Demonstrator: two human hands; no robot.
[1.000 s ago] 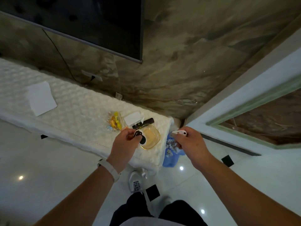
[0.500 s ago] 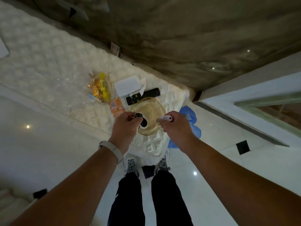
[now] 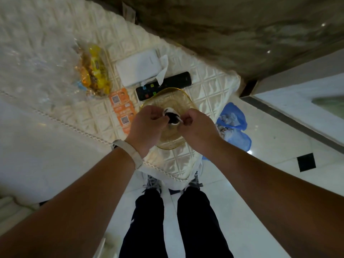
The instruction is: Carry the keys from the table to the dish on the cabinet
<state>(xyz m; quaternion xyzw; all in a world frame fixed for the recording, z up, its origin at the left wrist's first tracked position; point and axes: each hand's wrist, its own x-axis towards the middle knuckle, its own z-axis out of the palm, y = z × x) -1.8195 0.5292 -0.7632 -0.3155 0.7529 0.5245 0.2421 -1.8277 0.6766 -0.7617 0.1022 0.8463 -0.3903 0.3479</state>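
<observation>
A clear amber glass dish (image 3: 168,97) sits on the cabinet's white quilted cover (image 3: 210,86), near its right end. Both hands hover directly over the dish. My left hand (image 3: 147,125) pinches the black-and-white keys (image 3: 172,117) from the left. From the right, my right hand (image 3: 195,127) grips the white end of the same bunch. The hands nearly touch each other. Much of the dish's middle is hidden under them.
Behind the dish lie a black remote (image 3: 163,85) and a white tissue pack (image 3: 139,69). Orange cards (image 3: 122,107) and a bag of yellow sweets (image 3: 93,71) lie to the left. A blue-lined bin (image 3: 234,125) stands on the floor right of the cabinet. My feet (image 3: 152,183) touch its base.
The view has closed in on the cabinet. My right hand moved left to meet my left hand, and both now hold the keys together above the dish.
</observation>
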